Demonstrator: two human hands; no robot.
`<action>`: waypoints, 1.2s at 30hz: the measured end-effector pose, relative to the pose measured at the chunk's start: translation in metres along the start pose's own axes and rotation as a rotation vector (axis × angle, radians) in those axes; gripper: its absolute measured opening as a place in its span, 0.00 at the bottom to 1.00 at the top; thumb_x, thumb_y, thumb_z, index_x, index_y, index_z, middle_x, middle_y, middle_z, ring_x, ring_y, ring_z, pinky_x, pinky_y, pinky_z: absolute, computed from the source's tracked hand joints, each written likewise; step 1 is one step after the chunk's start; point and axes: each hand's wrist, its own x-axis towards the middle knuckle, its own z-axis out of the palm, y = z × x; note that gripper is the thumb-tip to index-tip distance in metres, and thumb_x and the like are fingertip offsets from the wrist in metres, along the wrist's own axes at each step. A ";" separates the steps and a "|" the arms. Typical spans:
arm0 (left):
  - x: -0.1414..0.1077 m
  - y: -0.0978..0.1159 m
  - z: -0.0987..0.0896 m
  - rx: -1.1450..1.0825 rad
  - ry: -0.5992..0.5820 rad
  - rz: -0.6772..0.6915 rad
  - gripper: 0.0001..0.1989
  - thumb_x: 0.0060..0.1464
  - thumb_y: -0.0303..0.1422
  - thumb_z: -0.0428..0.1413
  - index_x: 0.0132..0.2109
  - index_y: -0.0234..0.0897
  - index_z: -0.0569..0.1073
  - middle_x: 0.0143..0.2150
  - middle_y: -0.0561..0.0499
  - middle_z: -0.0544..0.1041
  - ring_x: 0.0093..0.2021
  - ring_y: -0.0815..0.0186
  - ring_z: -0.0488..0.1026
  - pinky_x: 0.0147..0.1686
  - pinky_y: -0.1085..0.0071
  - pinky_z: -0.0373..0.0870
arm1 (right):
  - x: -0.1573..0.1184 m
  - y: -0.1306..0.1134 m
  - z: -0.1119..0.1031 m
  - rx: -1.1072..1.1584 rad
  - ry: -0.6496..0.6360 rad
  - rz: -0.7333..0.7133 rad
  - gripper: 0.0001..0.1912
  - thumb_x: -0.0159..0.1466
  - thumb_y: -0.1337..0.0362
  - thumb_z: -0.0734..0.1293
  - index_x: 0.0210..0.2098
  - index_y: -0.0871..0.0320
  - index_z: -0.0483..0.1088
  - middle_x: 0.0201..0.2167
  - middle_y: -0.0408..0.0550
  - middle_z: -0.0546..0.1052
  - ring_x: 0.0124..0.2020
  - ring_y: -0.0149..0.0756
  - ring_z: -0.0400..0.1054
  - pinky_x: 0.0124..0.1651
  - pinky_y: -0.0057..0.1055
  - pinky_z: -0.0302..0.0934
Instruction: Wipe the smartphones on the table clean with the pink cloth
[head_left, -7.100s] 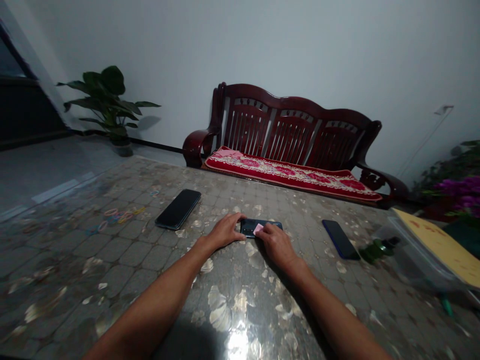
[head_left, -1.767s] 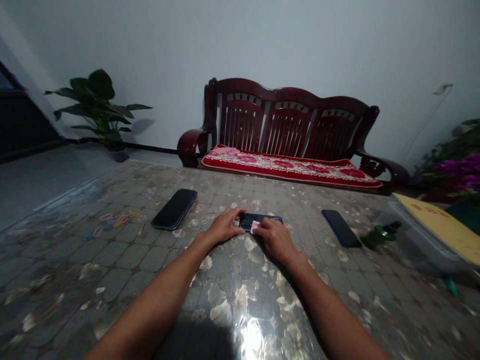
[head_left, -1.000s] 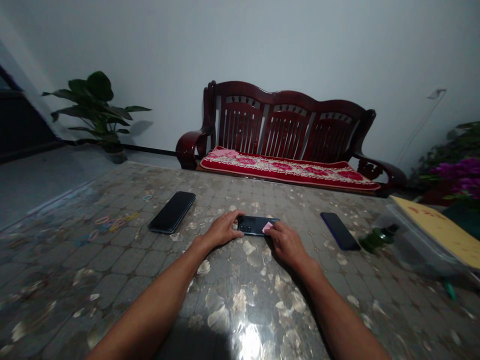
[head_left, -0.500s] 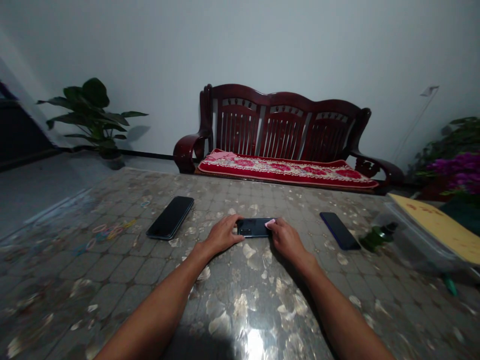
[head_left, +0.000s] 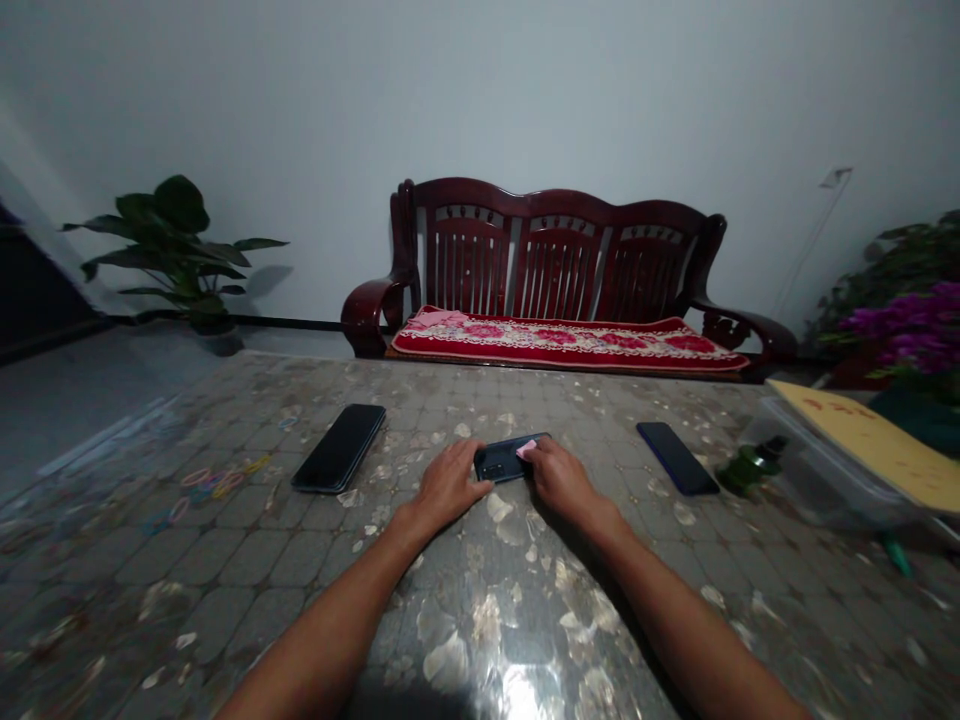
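Note:
A dark smartphone (head_left: 501,467) lies at the middle of the table with its camera side up, turned slightly so its right end is farther from me. My left hand (head_left: 452,480) grips its left end between thumb and fingers. Pinched in my right hand (head_left: 561,480) is a small pink cloth or paper (head_left: 526,449), which rests against the phone's back near its middle. The right fingers hide part of the phone's right end.
A large dark phone (head_left: 341,447) lies to the left, near loose coloured rubber bands (head_left: 221,480). On the right are a blue-edged phone (head_left: 677,458), a green bottle (head_left: 748,468) and a clear plastic box (head_left: 825,500) under a yellow board (head_left: 870,435). A wooden bench (head_left: 562,265) stands beyond the table.
The pink piece and my right fingers have shifted left across the phone's back. The phone has turned a little, its left end now nearer me. The view has shifted slightly.

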 end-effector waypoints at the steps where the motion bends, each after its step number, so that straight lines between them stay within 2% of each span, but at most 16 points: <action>1: -0.001 0.000 0.000 0.006 0.000 0.006 0.22 0.53 0.33 0.64 0.55 0.41 0.71 0.54 0.45 0.77 0.57 0.51 0.73 0.57 0.59 0.68 | -0.001 -0.002 0.002 0.017 -0.013 -0.042 0.19 0.69 0.72 0.60 0.52 0.55 0.78 0.44 0.52 0.76 0.43 0.37 0.71 0.43 0.28 0.58; 3: -0.002 0.002 0.000 0.028 0.005 0.013 0.22 0.53 0.33 0.64 0.55 0.40 0.70 0.54 0.44 0.77 0.57 0.52 0.73 0.57 0.60 0.67 | -0.002 -0.002 0.002 0.042 -0.029 -0.089 0.18 0.70 0.71 0.60 0.51 0.53 0.79 0.42 0.50 0.76 0.42 0.36 0.70 0.42 0.27 0.58; 5: -0.003 0.004 0.001 0.060 0.016 0.001 0.22 0.54 0.34 0.63 0.56 0.38 0.70 0.54 0.44 0.77 0.57 0.52 0.72 0.57 0.60 0.67 | 0.000 0.005 0.000 0.044 -0.010 -0.066 0.17 0.71 0.70 0.60 0.50 0.53 0.79 0.42 0.49 0.75 0.42 0.35 0.70 0.42 0.26 0.57; 9: -0.007 0.013 0.004 0.129 0.045 -0.051 0.22 0.55 0.35 0.63 0.56 0.37 0.71 0.54 0.44 0.76 0.56 0.53 0.72 0.56 0.62 0.67 | 0.013 0.028 -0.010 -0.049 0.066 0.136 0.17 0.74 0.63 0.59 0.46 0.57 0.80 0.42 0.53 0.74 0.41 0.36 0.69 0.40 0.28 0.56; 11: -0.009 0.018 0.006 0.166 0.053 -0.070 0.21 0.55 0.36 0.63 0.55 0.36 0.71 0.53 0.43 0.76 0.55 0.52 0.73 0.55 0.62 0.68 | 0.020 0.035 -0.012 -0.085 0.061 0.178 0.17 0.75 0.61 0.59 0.46 0.58 0.80 0.43 0.53 0.74 0.41 0.37 0.68 0.41 0.29 0.55; 17: -0.013 0.027 0.007 0.224 0.066 -0.111 0.21 0.56 0.38 0.63 0.54 0.36 0.71 0.51 0.42 0.76 0.55 0.52 0.73 0.54 0.61 0.68 | 0.026 0.028 -0.004 -0.116 0.052 0.085 0.16 0.72 0.67 0.60 0.50 0.53 0.79 0.43 0.52 0.75 0.46 0.39 0.67 0.43 0.29 0.54; 23: -0.014 0.032 0.006 0.227 0.069 -0.142 0.22 0.56 0.39 0.63 0.54 0.35 0.71 0.51 0.41 0.76 0.55 0.52 0.74 0.54 0.61 0.68 | 0.026 0.025 -0.001 -0.087 0.045 0.083 0.16 0.71 0.66 0.61 0.52 0.50 0.79 0.43 0.52 0.76 0.48 0.41 0.67 0.46 0.30 0.56; 30: -0.015 0.033 0.007 0.258 0.064 -0.139 0.20 0.58 0.40 0.62 0.53 0.35 0.71 0.50 0.42 0.76 0.53 0.51 0.74 0.52 0.60 0.69 | 0.028 0.026 0.002 0.063 -0.017 -0.056 0.16 0.71 0.67 0.62 0.49 0.50 0.80 0.44 0.48 0.78 0.48 0.37 0.70 0.47 0.27 0.58; 32: -0.016 0.033 0.010 0.267 0.077 -0.130 0.21 0.57 0.41 0.63 0.53 0.35 0.71 0.49 0.42 0.76 0.53 0.51 0.74 0.52 0.59 0.69 | 0.030 0.030 0.001 0.102 0.006 -0.012 0.15 0.71 0.67 0.62 0.48 0.50 0.80 0.44 0.47 0.78 0.48 0.36 0.71 0.47 0.26 0.58; 36: -0.018 0.036 0.013 0.281 0.070 -0.116 0.24 0.55 0.43 0.66 0.52 0.35 0.72 0.50 0.41 0.76 0.52 0.50 0.74 0.51 0.58 0.69 | 0.039 0.039 -0.006 0.086 0.120 0.171 0.16 0.72 0.66 0.60 0.50 0.54 0.79 0.46 0.50 0.78 0.48 0.37 0.71 0.48 0.27 0.58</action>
